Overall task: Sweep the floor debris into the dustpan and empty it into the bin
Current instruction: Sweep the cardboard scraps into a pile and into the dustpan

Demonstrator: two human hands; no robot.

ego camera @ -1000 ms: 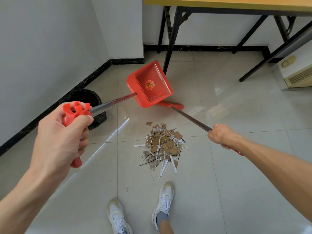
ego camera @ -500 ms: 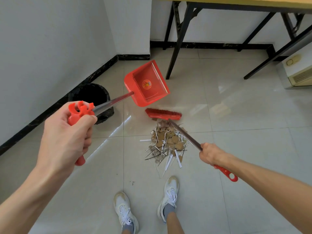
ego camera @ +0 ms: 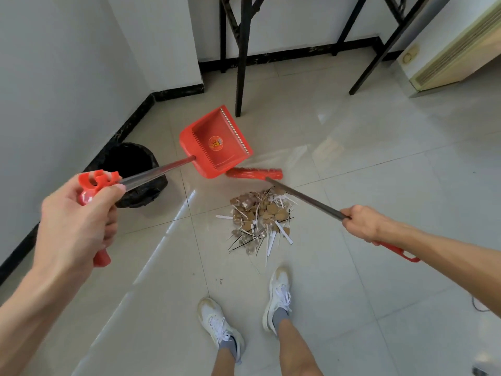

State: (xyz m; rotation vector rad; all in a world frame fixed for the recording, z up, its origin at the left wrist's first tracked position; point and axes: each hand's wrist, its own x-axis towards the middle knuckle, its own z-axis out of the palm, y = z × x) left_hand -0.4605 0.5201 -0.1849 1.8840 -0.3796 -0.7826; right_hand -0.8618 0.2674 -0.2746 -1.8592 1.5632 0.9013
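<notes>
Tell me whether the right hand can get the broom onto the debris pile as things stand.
Likely yes. The right hand grips the broom, whose head sits just beyond the debris pile with only bare floor between them.

No text can be read anywhere. The red dustpan (ego camera: pixel 215 143) carries a round sticker (ego camera: pixel 215 143) in its pan. Its print is too small to make out.

Open floor (ego camera: pixel 393 172) lies right of the debris pile (ego camera: pixel 260 215), with a narrower strip between it and the bin (ego camera: pixel 130 161) at the floor's left edge by the wall (ego camera: pixel 54 90). Black table legs (ego camera: pixel 242 63) bar the far edge, seemingly just behind the dustpan (ego camera: pixel 217 142). Shoes (ego camera: pixel 279 294) crowd the pile's near side.
</notes>
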